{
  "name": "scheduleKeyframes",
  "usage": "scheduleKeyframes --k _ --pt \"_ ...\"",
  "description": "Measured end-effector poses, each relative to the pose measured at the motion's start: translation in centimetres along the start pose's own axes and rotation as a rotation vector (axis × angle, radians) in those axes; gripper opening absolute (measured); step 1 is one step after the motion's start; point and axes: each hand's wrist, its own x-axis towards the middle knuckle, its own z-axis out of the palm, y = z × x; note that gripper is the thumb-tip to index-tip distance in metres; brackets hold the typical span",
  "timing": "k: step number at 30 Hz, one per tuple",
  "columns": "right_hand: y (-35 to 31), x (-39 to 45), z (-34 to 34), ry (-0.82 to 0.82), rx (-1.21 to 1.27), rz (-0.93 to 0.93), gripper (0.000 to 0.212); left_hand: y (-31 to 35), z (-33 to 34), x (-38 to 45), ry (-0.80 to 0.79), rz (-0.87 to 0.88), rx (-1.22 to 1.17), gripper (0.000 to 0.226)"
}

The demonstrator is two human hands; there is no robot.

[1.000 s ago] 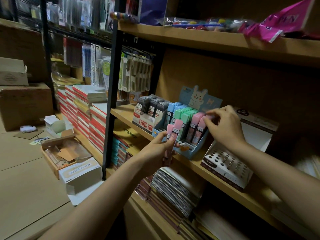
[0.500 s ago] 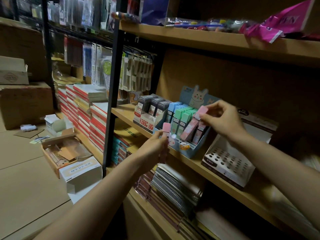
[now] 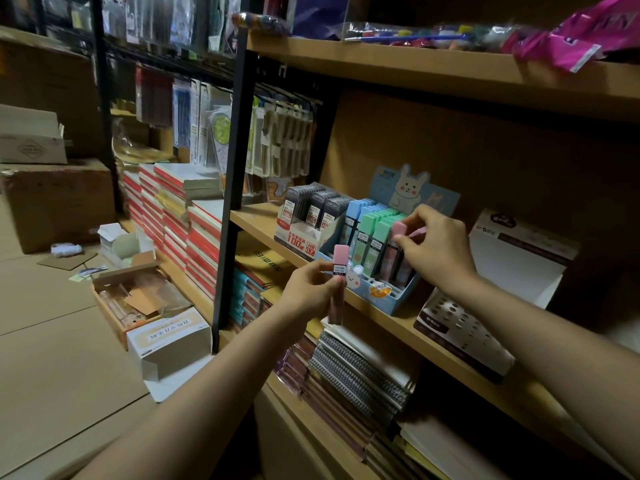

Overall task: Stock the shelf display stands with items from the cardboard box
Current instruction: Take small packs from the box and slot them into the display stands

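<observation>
A blue display stand (image 3: pixel 388 301) with a rabbit backboard sits on the middle wooden shelf (image 3: pixel 256 221), holding rows of blue, green and pink lead cases. My left hand (image 3: pixel 308 289) grips a pink lead case (image 3: pixel 337 282) upright, just in front of the stand's left corner. My right hand (image 3: pixel 436 245) pinches the cap of another pink lead case (image 3: pixel 398 237) that stands in the stand's right row. An open cardboard box (image 3: pixel 138 299) lies on the floor at the left.
A grey lead-case display (image 3: pixel 304 233) stands left of the blue stand. A white perforated display stand (image 3: pixel 485 306) sits to the right. Notebook stacks (image 3: pixel 180 216) fill the lower left shelves, spiral notebooks (image 3: pixel 360 372) the shelf below. A white carton (image 3: pixel 169 341) and brown boxes (image 3: pixel 59 202) are on the floor.
My right hand pulled a pink case up, then lowered it back toward the stand's right row. My left hand shifted slightly with its pink case, which now stands more upright.
</observation>
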Motion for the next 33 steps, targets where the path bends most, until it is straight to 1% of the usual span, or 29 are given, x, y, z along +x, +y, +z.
scheduleKeyframes --k 4,9,11,13,14,15,18,19,22,23,26,28,30,33 --pt "0.4 -0.1 0.5 0.016 -0.025 0.024 0.014 -0.1 0.2 0.0 -0.008 -0.008 0.004 0.022" --pt "0.7 -0.4 -0.1 -0.013 -0.035 0.009 0.025 0.2 0.8 -0.4 -0.021 0.007 0.008 0.020" --pt "0.6 -0.4 -0.7 0.016 -0.038 -0.019 0.028 0.4 1.1 -0.6 -0.040 0.017 0.022 0.022" --pt "0.5 -0.9 -1.3 0.074 0.087 -0.019 0.027 0.7 1.3 -0.8 -0.059 0.046 0.036 0.021" --pt "0.4 -1.4 -1.5 0.076 0.168 -0.013 0.024 0.9 1.5 -1.0 -0.075 0.068 0.032 0.018" --pt "0.3 -1.9 -1.6 0.047 0.218 -0.004 0.023 1.1 1.7 -1.1 -0.097 0.091 0.024 0.017" --pt "0.0 -3.4 -1.1 -0.161 0.352 0.100 0.034 1.5 2.6 -1.6 -0.136 0.158 0.071 0.017" --pt "-0.1 -3.8 -0.9 -0.188 0.376 0.108 0.034 1.6 2.9 -1.7 -0.146 0.180 0.082 0.016" --pt "-0.1 -4.0 -1.1 -0.119 0.319 0.049 0.023 1.6 3.9 -1.8 -0.153 0.211 0.115 0.015" --pt "0.0 -3.7 -1.6 -0.098 0.309 0.042 0.021 1.4 4.0 -1.7 -0.126 0.233 0.182 0.016" --pt "0.7 -1.7 -3.7 -0.014 0.297 0.060 0.016 0.4 3.5 -1.2 0.003 0.431 0.608 0.041" --pt "1.1 -0.7 -4.7 0.060 0.251 0.057 0.016 -0.2 2.9 -1.2 -0.039 0.559 0.912 0.052" --pt "1.3 -0.4 -4.8 0.096 0.190 0.029 0.016 -1.0 2.6 -1.1 -0.124 0.586 1.143 0.060" --pt "1.5 -0.5 -3.7 0.069 0.158 0.014 0.013 -2.1 2.7 -0.9 -0.198 0.528 1.258 0.069"
